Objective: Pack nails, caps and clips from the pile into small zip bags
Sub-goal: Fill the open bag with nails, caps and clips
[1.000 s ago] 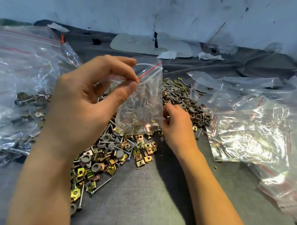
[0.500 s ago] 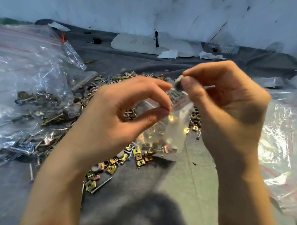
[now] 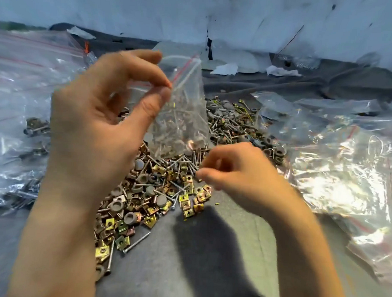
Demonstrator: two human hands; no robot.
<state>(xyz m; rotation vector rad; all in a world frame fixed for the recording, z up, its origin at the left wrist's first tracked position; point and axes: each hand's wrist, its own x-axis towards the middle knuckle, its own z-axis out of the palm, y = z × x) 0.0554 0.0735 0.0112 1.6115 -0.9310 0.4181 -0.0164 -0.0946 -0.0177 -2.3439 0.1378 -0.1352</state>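
Curling blurred fingers just above the loose pile (image 3: 157,191) of brass square clips, grey round caps and steel nails, the right hand (image 3: 232,172) may pinch a piece; I cannot tell. Above and left, the left hand (image 3: 97,126) pinches the small clear red-striped zip bag (image 3: 180,118) at its mouth, long axis hanging upright.

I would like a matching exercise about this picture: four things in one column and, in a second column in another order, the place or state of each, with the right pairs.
Things:
1. left hand
2. right hand
3. small zip bag
4. long screw

States:
A. lies flat on the grey cloth, at the near edge of the pile
B. pinches the bag's top edge
C. hangs above the pile, mouth up
D. low over the brass clips, fingers curled

Pairs: 1-B, 2-D, 3-C, 4-A
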